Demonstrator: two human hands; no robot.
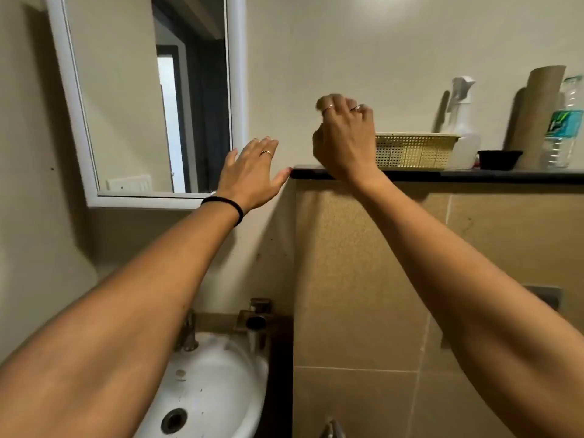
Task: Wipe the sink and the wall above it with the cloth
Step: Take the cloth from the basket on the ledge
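I'm seeing a glossy white ceramic sink at lower left, its metal tap dull; a perforated yellow plastic basket is sitting on the dark, smooth ledge at right above matt beige tiles.

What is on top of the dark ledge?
On the ledge: a yellow basket, spray bottle, black bowl, cardboard tube and water bottle. The right hand hides the basket's left end.
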